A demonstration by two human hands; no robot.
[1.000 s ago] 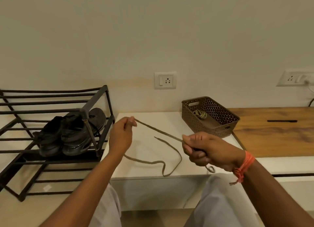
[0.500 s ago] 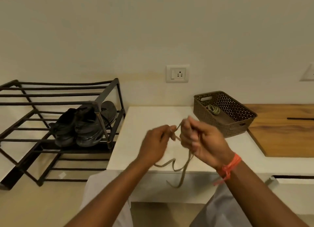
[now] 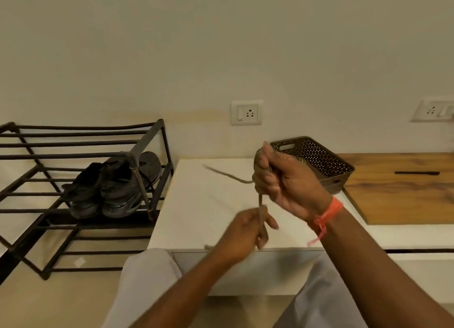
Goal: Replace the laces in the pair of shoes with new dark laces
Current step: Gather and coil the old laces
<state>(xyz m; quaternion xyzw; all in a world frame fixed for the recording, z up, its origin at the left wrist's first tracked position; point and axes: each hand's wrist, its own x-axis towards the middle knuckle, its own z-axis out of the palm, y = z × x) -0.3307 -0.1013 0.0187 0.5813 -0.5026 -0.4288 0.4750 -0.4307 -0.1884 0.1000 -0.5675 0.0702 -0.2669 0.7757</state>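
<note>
A tan lace (image 3: 227,175) is gathered in my right hand (image 3: 282,180), which grips it above the white table (image 3: 204,204). One loose end sticks out to the left. From that fist the lace runs straight down into my left hand (image 3: 248,232), which pinches it lower and nearer to me; this hand is blurred. A pair of dark shoes (image 3: 110,187) stands side by side on a shelf of the black metal rack (image 3: 81,153) at the left, away from both hands.
A brown perforated basket (image 3: 326,163) sits on the table just behind my right hand. A wooden board (image 3: 403,190) with a dark pen (image 3: 416,173) lies at the right. Two wall sockets (image 3: 247,112) are on the wall behind. My knees are below the table edge.
My hands met over the table and then parted vertically. The right hand rose with the lace bunched in it; the left dropped down along the strand. The loop on the table is gone.
</note>
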